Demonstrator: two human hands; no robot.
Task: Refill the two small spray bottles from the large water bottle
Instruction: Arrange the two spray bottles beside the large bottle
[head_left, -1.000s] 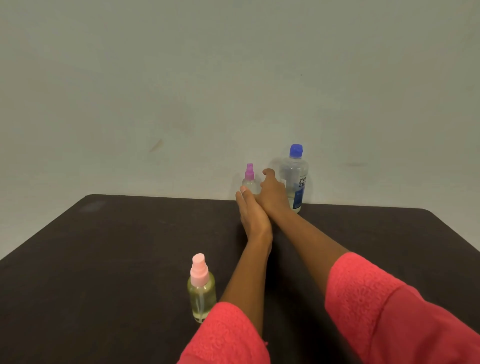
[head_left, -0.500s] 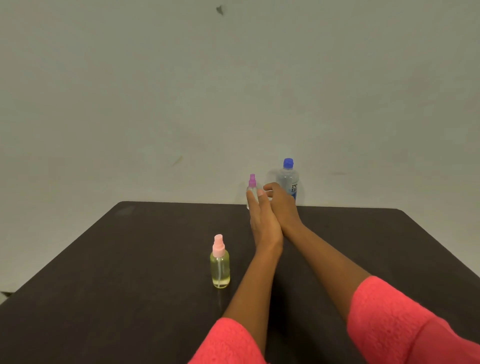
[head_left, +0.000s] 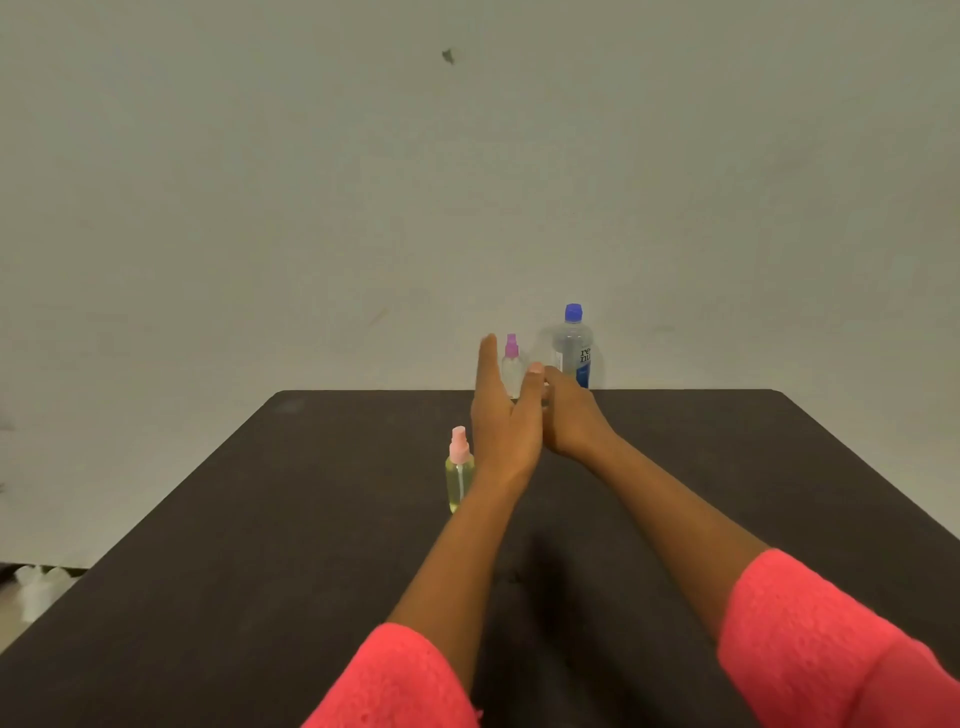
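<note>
You had both arms stretched out over the dark table (head_left: 260, 519), with the coral sleeves (head_left: 395, 680) at the near edge of the view. Your left hand (head_left: 506, 431) stood edge-up, fingers straight and the thumb spread away from them — holding nothing. In the gap between fingers and thumb, at the far edge of the table, the purple-capped spray bottle (head_left: 511, 358) stood upright, its clear body partly hidden behind that hand. Your right hand (head_left: 574, 421) lay just beside the left and reached toward the lower part of that bottle. Its fingertips were hidden behind your left thumb, so I cannot tell whether they gripped the bottle or only came near it. The large water bottle (head_left: 574, 348), blue cap on, stood upright just right of the purple-capped one, in front of the pale wall (head_left: 363, 182), with no hand on it. The pink-capped spray bottle (head_left: 459, 475), holding yellowish liquid, stood upright nearer to you, just left of your left wrist — cap on, no hand on it.
</note>
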